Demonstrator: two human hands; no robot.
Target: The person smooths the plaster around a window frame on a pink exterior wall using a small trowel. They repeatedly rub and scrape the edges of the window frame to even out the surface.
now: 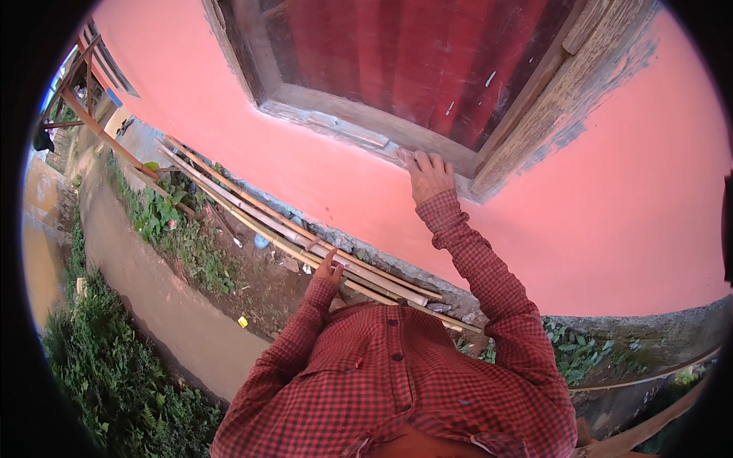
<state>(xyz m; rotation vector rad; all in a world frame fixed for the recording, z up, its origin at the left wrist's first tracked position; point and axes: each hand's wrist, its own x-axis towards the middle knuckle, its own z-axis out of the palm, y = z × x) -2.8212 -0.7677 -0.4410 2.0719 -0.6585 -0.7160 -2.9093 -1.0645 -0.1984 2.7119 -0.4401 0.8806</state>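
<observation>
My right hand (427,174) is raised and rests flat on the weathered wooden window sill (347,126) set in a pink wall (611,229); its fingers lie spread on the sill and hold nothing. My left hand (330,269) hangs low by my chest, fingers loosely curled, just above a bundle of long bamboo poles (259,210) lying along the foot of the wall. Whether it touches a pole I cannot tell. Both arms wear a red checked shirt.
A dark red shutter (427,53) fills the window frame. Green weeds (164,221) and bare soil lie beside the poles, then a concrete path (153,298) and more plants (114,382) to the left. A wooden frame (84,99) stands at the far left.
</observation>
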